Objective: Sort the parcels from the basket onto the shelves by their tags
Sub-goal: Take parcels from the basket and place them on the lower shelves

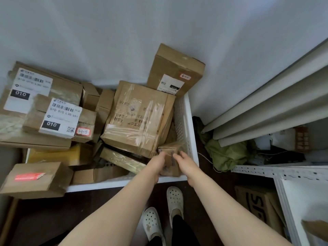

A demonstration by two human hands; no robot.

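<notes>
By the pale wall, at the white basket (193,139), pick-up is in hand: left hand (157,165) and right hand (186,163), each grip pinching one small taped parcel (170,149); next, lift it and read its tag.

Parcel (169,148) in left hand (157,165), right hand (185,163)

The basket (186,119) is set against the wall (106,32); a taped box (138,118) lies at its middle, an upright box (175,68) behind that in the far right corner; at the left a labelled box (60,118) is stacked on a larger box (26,89); a small parcel (171,158) is held in the near right corner, between the left hand (157,164) and the right hand (185,163); the shelves (266,107) are placed to the right, with a crumpled cloth (229,155) between them and the basket.
</notes>
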